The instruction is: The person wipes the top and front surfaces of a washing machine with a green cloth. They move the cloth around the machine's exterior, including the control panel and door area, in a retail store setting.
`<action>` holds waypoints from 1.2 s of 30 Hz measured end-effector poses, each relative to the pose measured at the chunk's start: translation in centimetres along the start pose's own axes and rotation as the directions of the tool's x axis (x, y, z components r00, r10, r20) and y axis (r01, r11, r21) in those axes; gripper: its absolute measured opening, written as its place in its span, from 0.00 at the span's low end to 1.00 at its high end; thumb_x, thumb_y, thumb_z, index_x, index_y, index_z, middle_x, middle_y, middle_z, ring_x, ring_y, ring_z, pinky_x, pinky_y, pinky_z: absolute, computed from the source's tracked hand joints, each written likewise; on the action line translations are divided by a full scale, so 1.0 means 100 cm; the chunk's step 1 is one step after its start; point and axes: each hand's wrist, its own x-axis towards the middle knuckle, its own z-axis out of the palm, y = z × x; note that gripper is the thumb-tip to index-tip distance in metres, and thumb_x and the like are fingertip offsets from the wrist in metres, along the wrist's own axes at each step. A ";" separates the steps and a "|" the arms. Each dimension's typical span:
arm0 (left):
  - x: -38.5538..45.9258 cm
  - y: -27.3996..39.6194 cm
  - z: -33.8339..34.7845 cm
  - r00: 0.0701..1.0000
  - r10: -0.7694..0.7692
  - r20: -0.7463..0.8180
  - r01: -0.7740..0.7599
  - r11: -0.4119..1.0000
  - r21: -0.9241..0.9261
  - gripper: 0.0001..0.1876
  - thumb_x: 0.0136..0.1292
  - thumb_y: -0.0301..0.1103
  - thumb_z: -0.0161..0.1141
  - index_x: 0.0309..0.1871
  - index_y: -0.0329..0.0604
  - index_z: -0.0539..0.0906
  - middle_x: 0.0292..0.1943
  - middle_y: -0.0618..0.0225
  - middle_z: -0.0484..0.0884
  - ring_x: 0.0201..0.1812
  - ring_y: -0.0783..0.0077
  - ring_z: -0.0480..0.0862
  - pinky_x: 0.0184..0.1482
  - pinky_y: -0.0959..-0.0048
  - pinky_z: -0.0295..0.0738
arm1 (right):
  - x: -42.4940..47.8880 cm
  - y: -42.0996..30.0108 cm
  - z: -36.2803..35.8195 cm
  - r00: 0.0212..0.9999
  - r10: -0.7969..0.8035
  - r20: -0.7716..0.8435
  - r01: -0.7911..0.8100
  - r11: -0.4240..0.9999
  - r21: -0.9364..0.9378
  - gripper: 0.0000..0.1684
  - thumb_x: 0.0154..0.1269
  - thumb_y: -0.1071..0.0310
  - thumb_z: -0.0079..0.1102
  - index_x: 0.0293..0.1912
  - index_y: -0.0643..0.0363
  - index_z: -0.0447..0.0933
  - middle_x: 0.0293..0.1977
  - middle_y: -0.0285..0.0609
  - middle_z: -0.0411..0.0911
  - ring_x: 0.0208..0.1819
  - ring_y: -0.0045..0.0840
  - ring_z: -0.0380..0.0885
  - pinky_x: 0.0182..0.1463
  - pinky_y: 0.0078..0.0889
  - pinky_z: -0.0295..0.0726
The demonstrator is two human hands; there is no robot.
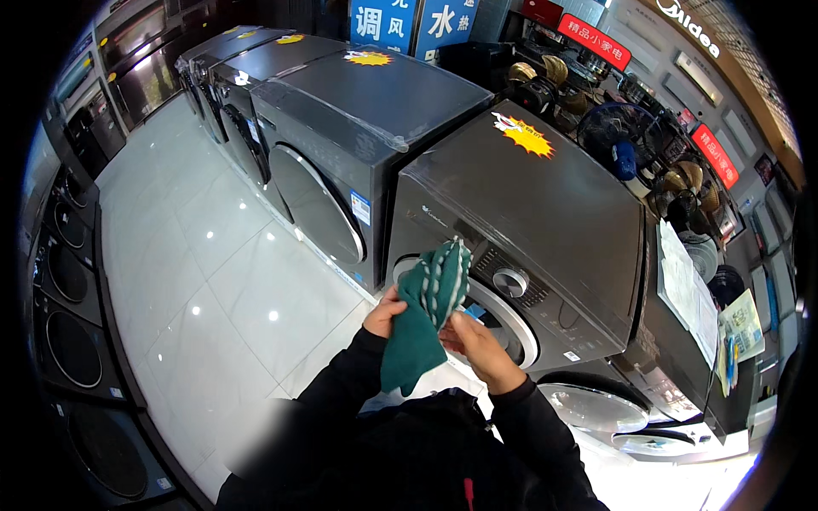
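Observation:
A green knitted cloth (414, 348) with white stripes on its upper part hangs bunched between my hands. My left hand (384, 314) grips its left edge, and my right hand (480, 348) pinches its right side near the stripes; some of the right fingers are hidden. Just beyond the cloth stands a dark grey front-loading washing machine (556, 211). Its silver control knob (510, 282) lies to the upper right of my hands. Below the knob, the round door (529, 332) is partly covered by the cloth and my right hand.
More washing machines (383, 96) run in a row to the upper left, above a tiled floor (211, 255). Another row of dark appliances (73, 274) lines the left. At right are papers (687, 287), pens (732, 358) and electric fans (617, 137).

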 end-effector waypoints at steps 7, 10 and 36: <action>0.017 0.007 -0.018 0.978 -0.175 -0.114 0.193 0.965 0.180 0.17 0.68 0.27 0.46 0.59 0.33 0.67 0.53 0.58 0.76 0.53 0.64 0.78 0.55 0.65 0.74 | 0.052 0.032 -0.015 0.959 -0.262 -0.104 0.185 0.865 -0.467 0.09 0.68 0.64 0.49 0.41 0.58 0.74 0.28 0.26 0.70 0.30 0.10 0.64 0.36 0.16 0.65; 0.011 0.016 -0.020 0.989 -0.121 -0.081 0.130 0.984 0.118 0.16 0.67 0.26 0.48 0.57 0.31 0.69 0.51 0.58 0.76 0.52 0.65 0.78 0.57 0.65 0.72 | 0.054 0.028 -0.002 0.924 -0.291 -0.248 0.208 0.927 -0.313 0.13 0.68 0.65 0.48 0.49 0.59 0.67 0.32 0.30 0.69 0.30 0.12 0.66 0.35 0.17 0.67; -0.001 0.057 -0.041 0.990 0.061 -0.129 -0.067 0.997 -0.044 0.18 0.69 0.30 0.41 0.59 0.32 0.66 0.57 0.52 0.72 0.57 0.55 0.74 0.61 0.56 0.66 | 0.073 0.016 0.005 0.973 0.025 -0.231 0.109 0.829 0.548 0.12 0.66 0.65 0.46 0.47 0.58 0.67 0.40 0.39 0.73 0.44 0.27 0.75 0.49 0.33 0.76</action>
